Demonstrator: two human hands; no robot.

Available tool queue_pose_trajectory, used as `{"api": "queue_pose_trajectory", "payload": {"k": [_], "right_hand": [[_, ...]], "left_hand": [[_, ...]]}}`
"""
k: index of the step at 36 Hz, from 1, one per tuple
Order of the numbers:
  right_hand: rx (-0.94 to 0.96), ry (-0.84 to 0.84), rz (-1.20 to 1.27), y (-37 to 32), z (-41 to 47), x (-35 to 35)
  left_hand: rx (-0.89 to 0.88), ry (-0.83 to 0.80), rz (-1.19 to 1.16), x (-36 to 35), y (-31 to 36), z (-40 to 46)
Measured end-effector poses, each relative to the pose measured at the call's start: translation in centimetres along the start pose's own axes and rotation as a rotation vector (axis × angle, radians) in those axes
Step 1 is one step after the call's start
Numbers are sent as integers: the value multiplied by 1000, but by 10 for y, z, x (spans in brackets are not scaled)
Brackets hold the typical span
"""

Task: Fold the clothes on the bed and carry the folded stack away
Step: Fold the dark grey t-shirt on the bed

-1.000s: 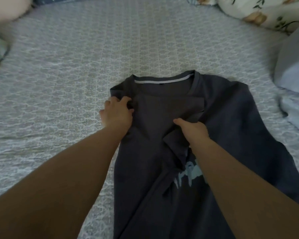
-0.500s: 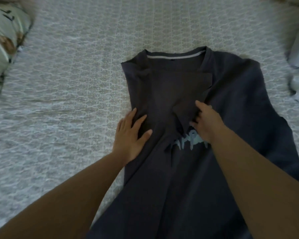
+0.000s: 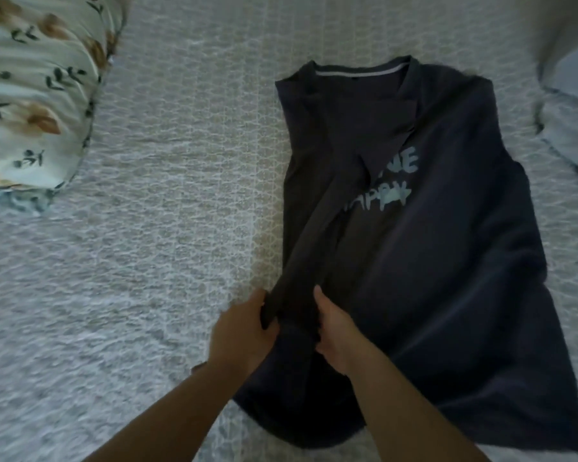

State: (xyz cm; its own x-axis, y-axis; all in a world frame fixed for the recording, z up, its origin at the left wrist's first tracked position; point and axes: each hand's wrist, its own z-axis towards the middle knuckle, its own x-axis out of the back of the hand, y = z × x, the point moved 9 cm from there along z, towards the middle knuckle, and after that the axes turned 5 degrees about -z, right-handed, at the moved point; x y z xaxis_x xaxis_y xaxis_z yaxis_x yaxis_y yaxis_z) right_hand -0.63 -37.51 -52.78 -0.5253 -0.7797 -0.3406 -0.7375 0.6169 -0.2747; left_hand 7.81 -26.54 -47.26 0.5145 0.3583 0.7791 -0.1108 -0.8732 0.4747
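Note:
A dark grey T-shirt [image 3: 447,261] with pale blue lettering lies front up on the bed, collar at the far end. Its left side is folded inward over the chest, partly covering the print. My left hand [image 3: 241,331] grips the folded edge low on the shirt. Close beside it, my right hand [image 3: 334,331] grips the same folded strip, thumb on top. Both hands bunch the cloth between them near the hem.
The bed [image 3: 147,261] has a pale patterned quilt. A floral pillow [image 3: 37,95] lies at the far left. Light blue cloth [image 3: 571,105] is heaped at the far right edge.
Both hands have slid down from the chest of the shirt toward the hem and now grasp the folded edge. The view has shifted left, so the shirt sits further right.

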Motion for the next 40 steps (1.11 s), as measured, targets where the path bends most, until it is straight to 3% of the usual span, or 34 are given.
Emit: {"api": "queue_pose_trajectory", "payload": {"k": [4, 6, 8, 10, 12, 14, 17, 18, 25, 29, 31, 35, 38, 40], "right_hand": [[-106, -181, -149, 16, -13, -21], [-127, -134, -54, 20, -20, -11], [-61, 41, 62, 16, -24, 15], [4, 231, 7, 11, -32, 47], [26, 317, -230, 8, -37, 68], [69, 354, -482, 6, -38, 78], [107, 370, -690, 10, -38, 78], [101, 358, -724, 14, -37, 75], [178, 373, -938, 28, -32, 74], [331, 400, -796, 14, -36, 71], [325, 396, -797, 17, -36, 76], [197, 375, -906, 44, -38, 91], [166, 308, -976, 64, -44, 90], [132, 310, -1173, 76, -48, 92]], "left_hand": [[-110, -79, 32, -1, 36, -31], [-142, -219, -8, -18, 54, -44], [-117, -422, -109, -43, 70, -57], [116, -670, -407, -76, 73, -72], [455, -771, -780, -99, 70, -81], [535, -608, -786, -100, 54, -67], [318, -184, -213, -63, 19, -41], [301, -114, -129, -56, 9, -42], [504, -298, 0, -89, -41, -82], [588, -119, -461, -99, -44, -95], [616, -13, -541, -98, -47, -104], [652, 66, -435, -101, -58, -126], [623, -12, -343, -112, -58, -135], [576, -79, -261, -117, -55, -138]]}}
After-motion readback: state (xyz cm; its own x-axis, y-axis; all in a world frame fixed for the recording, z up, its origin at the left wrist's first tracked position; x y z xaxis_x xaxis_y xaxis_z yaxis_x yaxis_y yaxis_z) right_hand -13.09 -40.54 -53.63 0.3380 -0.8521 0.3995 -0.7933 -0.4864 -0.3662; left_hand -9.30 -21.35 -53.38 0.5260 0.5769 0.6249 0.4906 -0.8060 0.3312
